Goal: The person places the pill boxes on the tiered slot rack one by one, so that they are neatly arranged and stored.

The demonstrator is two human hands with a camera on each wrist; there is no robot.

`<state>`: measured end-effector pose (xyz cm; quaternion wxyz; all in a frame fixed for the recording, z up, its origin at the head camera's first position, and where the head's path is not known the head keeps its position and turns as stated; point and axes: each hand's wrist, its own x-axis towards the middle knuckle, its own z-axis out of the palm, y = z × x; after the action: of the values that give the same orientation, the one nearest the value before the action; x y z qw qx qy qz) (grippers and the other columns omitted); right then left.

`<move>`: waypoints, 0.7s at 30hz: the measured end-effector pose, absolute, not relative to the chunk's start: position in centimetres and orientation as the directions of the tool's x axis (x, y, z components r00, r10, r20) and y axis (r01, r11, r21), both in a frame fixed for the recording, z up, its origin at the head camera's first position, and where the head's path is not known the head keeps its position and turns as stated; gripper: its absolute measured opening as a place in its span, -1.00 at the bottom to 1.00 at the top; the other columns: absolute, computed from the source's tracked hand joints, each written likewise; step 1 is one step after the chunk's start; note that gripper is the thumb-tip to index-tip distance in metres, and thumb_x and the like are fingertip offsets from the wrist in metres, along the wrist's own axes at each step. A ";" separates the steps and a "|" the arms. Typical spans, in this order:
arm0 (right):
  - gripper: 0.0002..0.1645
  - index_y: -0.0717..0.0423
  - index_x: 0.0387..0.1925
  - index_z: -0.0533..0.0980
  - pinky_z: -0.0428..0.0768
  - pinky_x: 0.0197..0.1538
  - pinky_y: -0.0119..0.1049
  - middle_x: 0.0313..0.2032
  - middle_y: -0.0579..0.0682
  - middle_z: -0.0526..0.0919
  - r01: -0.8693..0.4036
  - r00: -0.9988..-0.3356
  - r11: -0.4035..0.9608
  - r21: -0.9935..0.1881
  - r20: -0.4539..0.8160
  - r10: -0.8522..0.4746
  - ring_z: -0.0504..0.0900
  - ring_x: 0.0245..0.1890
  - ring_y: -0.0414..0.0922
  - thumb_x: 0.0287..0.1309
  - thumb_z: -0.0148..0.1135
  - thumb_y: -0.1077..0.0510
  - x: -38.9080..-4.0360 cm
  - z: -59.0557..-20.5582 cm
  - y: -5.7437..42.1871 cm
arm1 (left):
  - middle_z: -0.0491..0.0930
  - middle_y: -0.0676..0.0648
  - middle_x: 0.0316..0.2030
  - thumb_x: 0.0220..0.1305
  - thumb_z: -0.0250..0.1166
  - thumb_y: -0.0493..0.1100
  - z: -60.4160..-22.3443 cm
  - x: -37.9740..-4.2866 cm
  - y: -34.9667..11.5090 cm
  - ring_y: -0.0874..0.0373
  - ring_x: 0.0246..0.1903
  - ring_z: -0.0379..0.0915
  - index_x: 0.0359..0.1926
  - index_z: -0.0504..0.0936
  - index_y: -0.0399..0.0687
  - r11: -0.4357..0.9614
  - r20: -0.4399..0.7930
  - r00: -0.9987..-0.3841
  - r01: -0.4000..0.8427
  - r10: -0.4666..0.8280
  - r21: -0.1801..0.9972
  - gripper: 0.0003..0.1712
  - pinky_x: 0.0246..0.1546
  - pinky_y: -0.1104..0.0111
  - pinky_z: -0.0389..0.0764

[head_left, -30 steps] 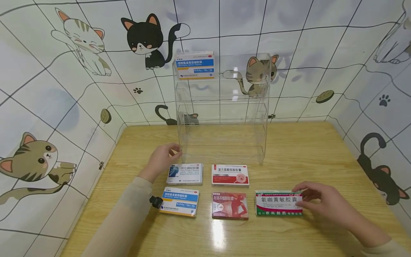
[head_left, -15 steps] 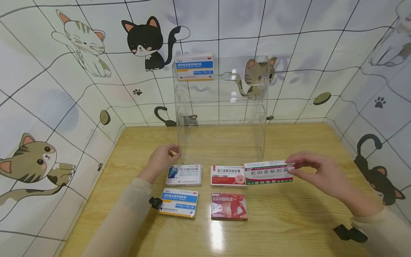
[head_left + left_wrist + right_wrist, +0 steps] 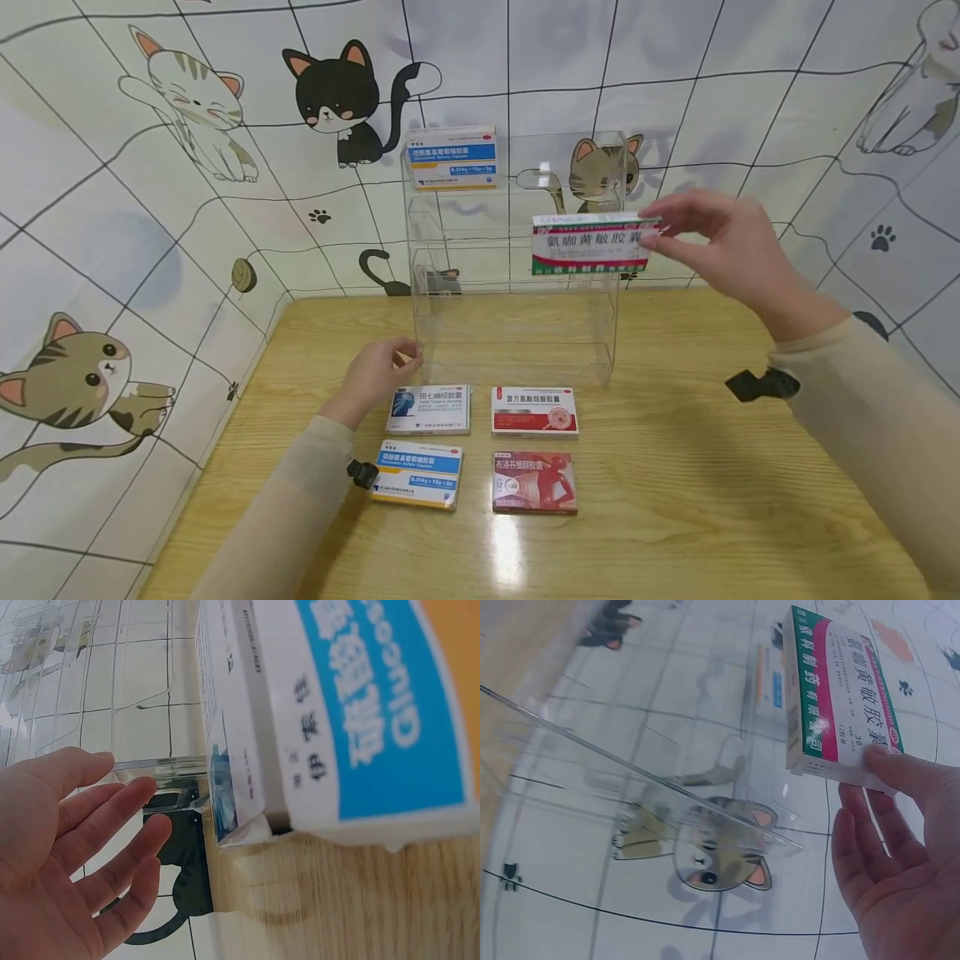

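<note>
My right hand (image 3: 723,242) pinches a green, white and magenta medicine box (image 3: 592,246) by its right end. The box is raised in front of the clear acrylic display rack (image 3: 517,358), at mid height. In the right wrist view the thumb lies on the face of the medicine box (image 3: 847,697), with fingers behind it. My left hand (image 3: 382,367) is at the rack's lower left edge. In the left wrist view its fingers (image 3: 120,810) are loosely bent, with the thumb at the clear edge. A blue and white medicine box (image 3: 453,160) stands in the rack's top left.
On the wooden table (image 3: 690,467) lie a white-blue box (image 3: 429,410), a red and white box (image 3: 535,412), a blue-orange box (image 3: 418,475) and a red box (image 3: 535,483). Cat-patterned walls (image 3: 330,217) enclose the table at the back and sides.
My right hand has lifted the green, white and magenta medicine box off the table and carried it up and leftward to the rack. My left hand has stayed in place.
</note>
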<state>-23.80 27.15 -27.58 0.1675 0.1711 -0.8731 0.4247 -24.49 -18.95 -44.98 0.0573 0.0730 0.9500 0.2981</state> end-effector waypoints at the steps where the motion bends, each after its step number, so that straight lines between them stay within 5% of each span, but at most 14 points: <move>1: -0.62 0.01 0.10 0.68 0.48 -0.10 -0.58 -0.05 -0.24 0.72 -0.428 -0.891 0.572 -0.700 0.433 -0.136 0.70 -0.19 -0.32 0.25 0.46 0.10 -24.6 -26.8 27.0 | 0.67 0.02 0.07 0.45 0.31 0.07 -45.0 -24.5 -19.0 0.04 -0.03 0.57 0.17 0.65 0.07 0.811 -0.064 -0.983 0.104 0.171 0.575 -0.63 -0.14 0.21 0.63; 11: -0.59 -0.19 0.13 0.68 0.52 -0.04 -0.48 -0.05 -0.18 0.76 -0.361 -0.900 0.505 -0.784 0.435 0.033 0.68 -0.10 -0.27 0.24 0.46 -0.01 -32.3 -21.9 25.6 | 0.67 0.00 0.07 0.45 0.31 0.04 -45.1 -24.8 -18.9 0.03 -0.04 0.57 0.17 0.65 0.07 0.815 -0.062 -0.982 0.114 0.181 0.568 -0.64 -0.16 0.23 0.63; 21: -0.63 -0.27 0.13 0.67 0.55 0.18 -0.40 0.08 -0.17 0.71 -0.339 -0.901 0.452 -0.825 0.423 0.097 0.61 -0.05 -0.23 0.29 0.41 0.01 -37.1 -21.7 24.7 | 0.68 0.02 0.04 0.45 0.31 0.05 -45.0 -24.7 -19.0 0.05 -0.07 0.56 0.17 0.66 0.06 0.821 -0.062 -0.982 0.113 0.177 0.560 -0.63 -0.19 0.25 0.62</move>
<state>-37.12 24.69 -21.73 0.2102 0.0732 -0.8259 0.5181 -24.69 -18.97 -44.98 0.0557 0.0760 0.9526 0.2893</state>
